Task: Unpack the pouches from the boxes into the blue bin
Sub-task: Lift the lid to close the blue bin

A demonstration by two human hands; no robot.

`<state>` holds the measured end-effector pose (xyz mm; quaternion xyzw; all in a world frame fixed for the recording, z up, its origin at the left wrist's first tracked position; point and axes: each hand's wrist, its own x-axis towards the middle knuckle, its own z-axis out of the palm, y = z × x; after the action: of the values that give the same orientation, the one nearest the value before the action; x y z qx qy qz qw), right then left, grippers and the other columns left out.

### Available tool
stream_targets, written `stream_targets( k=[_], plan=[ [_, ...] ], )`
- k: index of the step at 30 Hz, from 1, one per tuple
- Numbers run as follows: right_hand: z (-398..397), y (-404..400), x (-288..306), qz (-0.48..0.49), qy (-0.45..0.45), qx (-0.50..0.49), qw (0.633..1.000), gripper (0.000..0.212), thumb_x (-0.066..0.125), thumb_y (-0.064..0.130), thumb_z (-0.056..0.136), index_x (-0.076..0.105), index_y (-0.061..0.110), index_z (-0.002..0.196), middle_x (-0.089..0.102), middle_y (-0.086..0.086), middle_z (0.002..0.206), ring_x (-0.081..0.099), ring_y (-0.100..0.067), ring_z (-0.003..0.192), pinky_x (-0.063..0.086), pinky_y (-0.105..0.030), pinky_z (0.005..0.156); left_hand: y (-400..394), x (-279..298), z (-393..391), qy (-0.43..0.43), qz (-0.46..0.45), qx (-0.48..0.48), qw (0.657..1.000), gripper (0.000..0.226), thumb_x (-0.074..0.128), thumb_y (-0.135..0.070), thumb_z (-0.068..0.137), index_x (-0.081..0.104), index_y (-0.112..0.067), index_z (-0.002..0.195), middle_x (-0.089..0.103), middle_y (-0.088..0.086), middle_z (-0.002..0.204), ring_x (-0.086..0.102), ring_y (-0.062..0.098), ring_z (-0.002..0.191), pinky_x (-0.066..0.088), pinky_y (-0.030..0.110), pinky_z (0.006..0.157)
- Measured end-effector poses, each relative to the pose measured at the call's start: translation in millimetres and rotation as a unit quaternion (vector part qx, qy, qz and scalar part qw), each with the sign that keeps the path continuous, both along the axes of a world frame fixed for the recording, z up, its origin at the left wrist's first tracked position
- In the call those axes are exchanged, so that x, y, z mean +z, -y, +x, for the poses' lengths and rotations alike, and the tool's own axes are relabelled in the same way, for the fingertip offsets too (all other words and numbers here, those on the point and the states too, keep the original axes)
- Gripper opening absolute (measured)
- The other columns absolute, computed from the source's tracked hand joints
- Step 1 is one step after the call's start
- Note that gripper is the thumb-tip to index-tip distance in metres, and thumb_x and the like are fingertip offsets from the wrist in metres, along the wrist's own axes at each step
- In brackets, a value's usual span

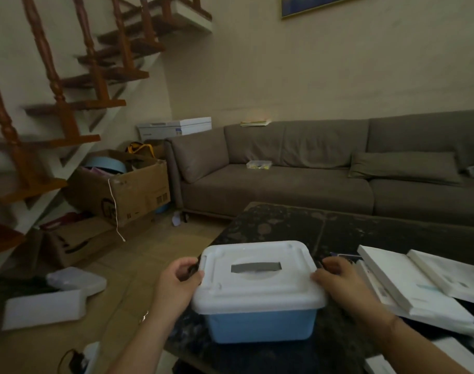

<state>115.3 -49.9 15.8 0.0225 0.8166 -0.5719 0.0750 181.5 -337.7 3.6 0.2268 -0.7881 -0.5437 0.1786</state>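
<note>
Blue bin point(260, 326) sits on the dark patterned table point(365, 233) near its front-left corner, white lid point(257, 276) on top w/ a slot-like handle recess in the middle. Left hand point(176, 282) holds the lid's left edge, fingers curled round the rim; right hand point(341, 282) is on the lid's right edge, fingers bent over the rim, so both grips clamped on the lid. Just right of the bin, a pile of flat white boxes point(414, 284) lies on the table, some overlapping, one near the right hand; pouches can't be made out. On the tiled floor to the left, white foam pieces point(44, 309) and a white lid-like piece behind them. Further back left: open cardboard box point(127, 187) w/ a light-blue round item inside, flattened cardboard in front of it, wooden staircase point(55, 85) above. Grey-brown sofa point(297, 168) behind the table, a small clear container point(258, 164) on its seat, cushion at right
</note>
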Motion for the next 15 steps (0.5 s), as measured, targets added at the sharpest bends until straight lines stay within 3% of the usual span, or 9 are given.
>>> stream_targets(
  k=[2,4,6,9,11,13,15],
  plan=[
    [0,4,5,-0.192,0.169,-0.032,0.966,0.031,0.067,0.018,0.087,0.052,0.012,0.114,0.059,-0.015,0.113,0.058,-0.033,0.100,0.050,-0.047,0.086,2,-1,-2,0.083,0.118,-0.019,0.989,0.031,0.067,-0.029,0.091,0.060,-0.019,0.119,0.063,0.001,0.117,0.060,0.026,0.111,0.053,0.047,0.094],
    [4,2,11,-0.257,0.252,-0.032,0.932,0.020,0.067,0.017,0.086,0.053,0.009,0.098,0.061,-0.023,0.105,0.058,-0.041,0.096,0.046,-0.057,0.091,1,-1,-1,0.146,0.223,-0.035,0.963,0.039,0.065,-0.037,0.091,0.061,-0.014,0.122,0.068,0.011,0.115,0.063,0.030,0.105,0.057,0.045,0.084],
    [1,1,11,-0.196,0.237,-0.039,0.951,0.018,0.067,0.021,0.087,0.053,0.011,0.094,0.061,-0.023,0.103,0.059,-0.042,0.096,0.049,-0.058,0.090,2,3,-1,0.150,0.231,-0.032,0.961,0.037,0.065,-0.036,0.091,0.062,-0.012,0.119,0.069,0.016,0.110,0.064,0.031,0.100,0.056,0.040,0.070],
    [-1,9,14,0.038,0.100,-0.015,0.994,0.020,0.057,0.031,0.095,0.059,0.015,0.108,0.062,-0.009,0.096,0.062,-0.026,0.087,0.055,-0.035,0.062,3,9,-5,0.118,0.146,-0.033,0.982,0.029,0.064,-0.026,0.094,0.066,-0.006,0.115,0.070,0.016,0.105,0.066,0.030,0.093,0.055,0.037,0.060],
    [-1,12,13,0.151,0.027,0.019,0.988,0.019,0.050,0.034,0.098,0.056,0.018,0.106,0.059,-0.003,0.089,0.060,-0.016,0.078,0.049,-0.024,0.051,2,12,-5,0.121,0.034,-0.045,0.991,0.029,0.061,-0.030,0.096,0.067,-0.010,0.114,0.070,0.009,0.105,0.067,0.024,0.093,0.057,0.034,0.067],
    [0,15,12,0.197,-0.004,0.031,0.980,0.017,0.047,0.033,0.099,0.054,0.018,0.102,0.058,-0.002,0.085,0.059,-0.013,0.073,0.045,-0.020,0.048,-1,11,-4,0.126,-0.028,-0.056,0.990,0.029,0.061,-0.039,0.094,0.067,-0.017,0.113,0.070,0.003,0.106,0.067,0.019,0.095,0.057,0.036,0.079],
    [-4,19,10,0.235,-0.019,0.033,0.971,0.019,0.045,0.031,0.100,0.055,0.015,0.100,0.059,-0.001,0.083,0.059,-0.012,0.072,0.046,-0.020,0.052,-4,8,-5,0.117,-0.074,-0.058,0.989,0.025,0.064,-0.037,0.092,0.069,-0.019,0.108,0.071,0.000,0.097,0.068,0.015,0.089,0.057,0.032,0.077]
  ],
)
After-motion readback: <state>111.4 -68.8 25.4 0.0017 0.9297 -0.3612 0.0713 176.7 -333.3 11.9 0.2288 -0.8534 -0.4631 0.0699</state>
